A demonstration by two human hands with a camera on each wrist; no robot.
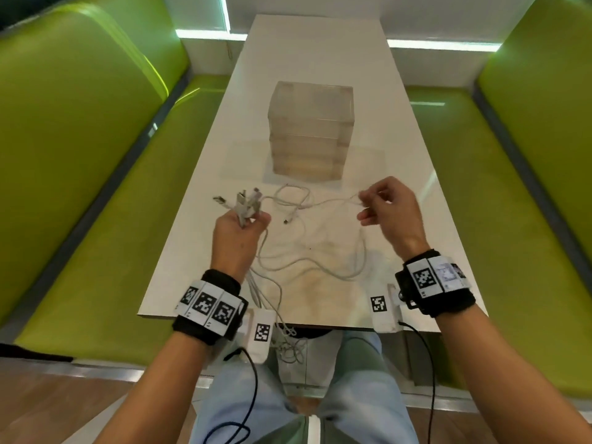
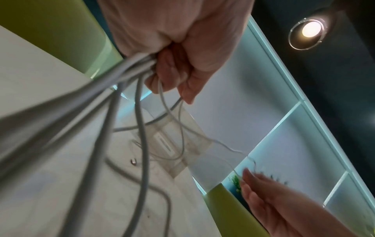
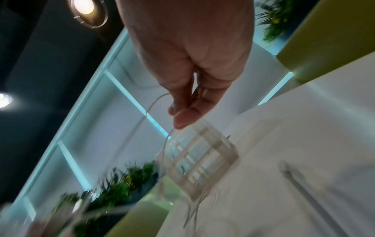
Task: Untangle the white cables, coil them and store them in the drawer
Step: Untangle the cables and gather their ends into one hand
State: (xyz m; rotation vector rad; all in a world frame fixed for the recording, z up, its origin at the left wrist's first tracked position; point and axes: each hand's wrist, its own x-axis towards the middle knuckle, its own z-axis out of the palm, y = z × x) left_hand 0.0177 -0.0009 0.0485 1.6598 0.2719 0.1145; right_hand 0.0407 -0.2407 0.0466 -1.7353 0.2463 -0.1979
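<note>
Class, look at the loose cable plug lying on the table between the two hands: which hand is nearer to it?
Left. The left hand grips the bundled cable ends just left of the plug. The right hand pinches a cable farther off on the plug's right.

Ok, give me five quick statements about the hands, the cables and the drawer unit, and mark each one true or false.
1. The left hand grips a bundle of cable ends. True.
2. The right hand lies flat on the table. False: it is raised and pinches one thin cable.
3. The drawer unit stands beyond the cables, farther from the person. True.
4. The cables are already coiled inside a drawer. False: they lie loose on the table, and some hang over its near edge.
5. The benches beside the table are red. False: they are green.
</note>
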